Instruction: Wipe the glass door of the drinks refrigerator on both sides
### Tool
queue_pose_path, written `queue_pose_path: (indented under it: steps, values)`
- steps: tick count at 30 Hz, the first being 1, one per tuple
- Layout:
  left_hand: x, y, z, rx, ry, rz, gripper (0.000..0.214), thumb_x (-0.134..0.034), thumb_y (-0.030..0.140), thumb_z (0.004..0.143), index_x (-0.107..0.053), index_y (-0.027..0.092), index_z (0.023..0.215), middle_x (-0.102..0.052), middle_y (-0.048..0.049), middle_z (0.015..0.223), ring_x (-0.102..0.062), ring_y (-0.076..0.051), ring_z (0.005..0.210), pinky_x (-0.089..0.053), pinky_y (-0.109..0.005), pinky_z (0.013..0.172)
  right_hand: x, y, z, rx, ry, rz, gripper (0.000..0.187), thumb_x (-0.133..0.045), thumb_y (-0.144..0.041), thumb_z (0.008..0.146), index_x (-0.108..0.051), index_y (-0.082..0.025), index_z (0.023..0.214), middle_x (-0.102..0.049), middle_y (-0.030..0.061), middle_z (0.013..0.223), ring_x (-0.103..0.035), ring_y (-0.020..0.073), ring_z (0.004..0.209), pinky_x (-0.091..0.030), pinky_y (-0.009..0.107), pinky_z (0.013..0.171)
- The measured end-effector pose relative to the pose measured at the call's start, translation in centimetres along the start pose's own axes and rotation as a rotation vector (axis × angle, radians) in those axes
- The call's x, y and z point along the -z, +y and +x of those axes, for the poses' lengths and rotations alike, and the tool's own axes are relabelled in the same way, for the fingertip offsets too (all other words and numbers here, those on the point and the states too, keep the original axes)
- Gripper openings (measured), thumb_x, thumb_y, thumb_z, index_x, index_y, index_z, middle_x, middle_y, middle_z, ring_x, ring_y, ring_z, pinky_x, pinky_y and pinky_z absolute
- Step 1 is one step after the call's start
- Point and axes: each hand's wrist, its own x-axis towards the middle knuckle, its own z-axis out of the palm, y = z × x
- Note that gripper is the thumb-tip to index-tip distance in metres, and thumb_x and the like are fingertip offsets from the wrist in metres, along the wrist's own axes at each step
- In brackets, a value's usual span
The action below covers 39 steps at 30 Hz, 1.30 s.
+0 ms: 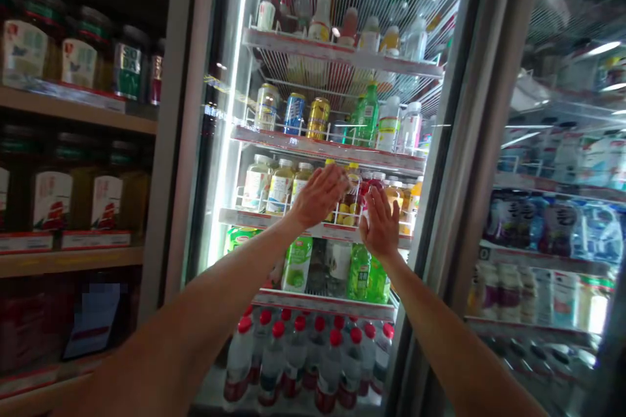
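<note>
My left hand [320, 197] is stretched out in front of the juice shelf, its fingers extended and slightly blurred, holding nothing. Lower and to the right, my right hand [381, 225] is raised with its fingers apart, also free of any object. Behind them stand a jar-like bottle with a white label [281, 187], yellow-capped bottles [352, 192] and orange drinks [394, 195], partly hidden by my hands. Green bottles [359, 273] and a green-and-white carton [297, 265] sit one shelf lower. I cannot tell whether either hand touches anything.
A tall lit fridge with wire shelves fills the middle, edged by a metal frame [482, 143]. Red-capped bottles [330, 361] crowd its bottom. Wooden shelves [73, 104] with large jars are on the left. Another drinks fridge, with dark packs [513, 218], stands right.
</note>
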Motion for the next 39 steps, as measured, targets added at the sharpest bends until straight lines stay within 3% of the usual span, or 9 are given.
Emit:
queue_pose_path:
  steps: [3,9,15,20,21,27,29,33,39]
  values:
    - [-0.1,0.7,-0.3,-0.298,-0.12,-0.06,0.035,-0.044,0.024,0.089,-0.05,0.023,0.123,-0.047,-0.0036,0.138,-0.032,-0.021,0.134,-0.029,-0.039,0.11,0.0,0.0,0.0,0.012,0.014,0.005,0.059,-0.039,-0.023,0.088,-0.021,-0.017,0.144,-0.039,0.0122,0.143,-0.022,0.0204,0.139,-0.016,0.046,0.112]
    - [-0.2,0.0,1.0,0.163,-0.027,-0.029,0.04,-0.04,0.024,0.09,-0.044,0.017,0.129,-0.038,-0.0119,0.143,-0.021,-0.024,0.138,-0.024,-0.044,0.111,0.1,0.0,0.0,-0.032,-0.032,0.018,0.058,-0.035,-0.023,0.089,-0.019,-0.02,0.145,-0.037,0.0088,0.145,-0.021,0.0192,0.139,-0.014,0.046,0.113]
    - [0.0,1.4,-1.4,-0.296,-0.137,-0.084,0.037,-0.045,0.022,0.088,-0.047,0.021,0.125,-0.046,-0.0058,0.139,-0.026,-0.022,0.137,-0.026,-0.042,0.111,0.1,0.0,0.0,-0.006,0.001,0.022,0.057,-0.034,-0.022,0.089,-0.021,-0.019,0.144,-0.039,0.0096,0.144,-0.021,0.0185,0.139,-0.014,0.045,0.113]
    - [0.7,0.1,-0.8,0.082,-0.075,-0.036,0.039,-0.044,0.021,0.088,-0.045,0.018,0.127,-0.038,-0.0101,0.143,-0.02,-0.023,0.139,-0.025,-0.044,0.111,0.1,0.1,-0.2,-0.024,-0.035,0.035,0.056,-0.034,-0.022,0.089,-0.024,-0.018,0.144,-0.038,0.0095,0.145,-0.02,0.0185,0.14,-0.012,0.045,0.114]
    - [0.9,0.2,-1.2,0.082,-0.075,-0.036,0.039,-0.044,0.021,0.088,-0.045,0.018,0.127,-0.038,-0.0108,0.143,-0.02,-0.024,0.139,-0.025,-0.045,0.111,0.1,0.2,-0.2,-0.023,-0.035,0.035,0.056,-0.034,-0.022,0.089,-0.024,-0.018,0.144,-0.037,0.0097,0.145,-0.02,0.0187,0.14,-0.012,0.045,0.114]
    - [1.5,2.1,-6.6,-0.542,-0.213,-0.164,0.033,-0.046,0.023,0.088,-0.052,0.021,0.12,-0.049,-0.0047,0.135,-0.035,-0.02,0.133,-0.026,-0.037,0.111,0.1,0.2,-0.2,-0.01,-0.025,0.015,0.056,-0.033,-0.023,0.09,-0.022,-0.018,0.144,-0.039,0.0097,0.144,-0.022,0.0189,0.139,-0.013,0.045,0.113]
    - [1.6,1.5,-6.5,-0.477,-0.166,-0.138,0.033,-0.046,0.023,0.088,-0.052,0.021,0.12,-0.05,-0.005,0.135,-0.034,-0.02,0.133,-0.025,-0.038,0.111,0.2,0.1,-0.1,-0.011,-0.025,0.005,0.056,-0.033,-0.023,0.09,-0.022,-0.018,0.144,-0.04,0.01,0.144,-0.022,0.0186,0.139,-0.014,0.045,0.113]
    - [1.8,-0.1,-5.0,-0.109,-0.106,-0.028,0.041,-0.05,0.017,0.085,-0.046,0.017,0.126,-0.042,-0.0119,0.14,-0.023,-0.026,0.138,-0.024,-0.045,0.11,0.3,0.1,-0.1,-0.025,-0.031,-0.005,0.056,-0.032,-0.023,0.089,-0.022,-0.019,0.144,-0.04,0.0094,0.143,-0.023,0.0182,0.139,-0.014,0.044,0.113]
    - [2.6,0.9,-8.2,-0.564,-0.308,-0.168,0.036,-0.047,0.02,0.087,-0.05,0.023,0.122,-0.046,-0.0041,0.139,-0.032,-0.017,0.134,-0.026,-0.035,0.111,0.2,0.1,-0.1,-0.028,-0.048,-0.003,0.057,-0.033,-0.024,0.089,-0.019,-0.019,0.145,-0.039,0.009,0.144,-0.022,0.0173,0.139,-0.011,0.043,0.114]
